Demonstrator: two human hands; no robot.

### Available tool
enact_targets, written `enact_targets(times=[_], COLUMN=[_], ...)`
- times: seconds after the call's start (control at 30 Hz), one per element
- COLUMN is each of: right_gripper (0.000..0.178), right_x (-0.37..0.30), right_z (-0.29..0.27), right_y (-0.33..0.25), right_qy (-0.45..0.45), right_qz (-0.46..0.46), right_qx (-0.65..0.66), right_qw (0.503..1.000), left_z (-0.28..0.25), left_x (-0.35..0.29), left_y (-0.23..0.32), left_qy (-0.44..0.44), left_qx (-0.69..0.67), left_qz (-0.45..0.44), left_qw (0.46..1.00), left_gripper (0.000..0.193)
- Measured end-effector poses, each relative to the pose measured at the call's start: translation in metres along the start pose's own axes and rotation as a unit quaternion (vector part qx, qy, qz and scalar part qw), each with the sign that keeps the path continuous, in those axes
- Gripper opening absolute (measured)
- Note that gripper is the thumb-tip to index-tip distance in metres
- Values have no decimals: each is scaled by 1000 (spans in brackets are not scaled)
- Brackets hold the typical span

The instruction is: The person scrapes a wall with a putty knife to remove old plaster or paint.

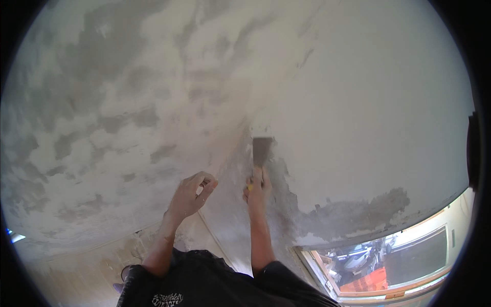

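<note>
Black sleeves [204,281], lower edge. Right hand [257,188]: fingers wrapped tight on the yellow handle of a scraper [261,151], its flat metal blade against the ceiling [128,102]; likely light, stiff, best held by the handle. Left hand [192,197]: fingers loosely curled, empty. Plaster patchy, flaking, grey beneath white. Window [388,261] lower right.

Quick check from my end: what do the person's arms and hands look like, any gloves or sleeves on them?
No gloves: the left hand and right hand are bare, and so are both forearms. Short black sleeves start near the elbows. No watch, bands or rings are visible. The black garment carries a small pale print near the lower edge.
</note>
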State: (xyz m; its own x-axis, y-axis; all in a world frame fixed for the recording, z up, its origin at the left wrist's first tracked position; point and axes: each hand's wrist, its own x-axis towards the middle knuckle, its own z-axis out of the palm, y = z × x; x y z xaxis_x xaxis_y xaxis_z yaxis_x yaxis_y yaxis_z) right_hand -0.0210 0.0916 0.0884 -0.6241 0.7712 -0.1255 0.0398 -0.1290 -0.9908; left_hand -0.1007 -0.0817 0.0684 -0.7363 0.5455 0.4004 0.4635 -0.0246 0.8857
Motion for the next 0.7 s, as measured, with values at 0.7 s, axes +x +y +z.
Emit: enact_targets(times=[0.7], right_gripper=[34], right_x=[-25], right_z=[-50], right_y=[60], right_qy=[38], right_qz=[55], right_qx=[-52], right_qw=[996], left_z=[-92], left_x=[84], left_y=[27], left_qy=[91], left_qx=[305], left_qz=[466], left_qw=[825], left_gripper=[24])
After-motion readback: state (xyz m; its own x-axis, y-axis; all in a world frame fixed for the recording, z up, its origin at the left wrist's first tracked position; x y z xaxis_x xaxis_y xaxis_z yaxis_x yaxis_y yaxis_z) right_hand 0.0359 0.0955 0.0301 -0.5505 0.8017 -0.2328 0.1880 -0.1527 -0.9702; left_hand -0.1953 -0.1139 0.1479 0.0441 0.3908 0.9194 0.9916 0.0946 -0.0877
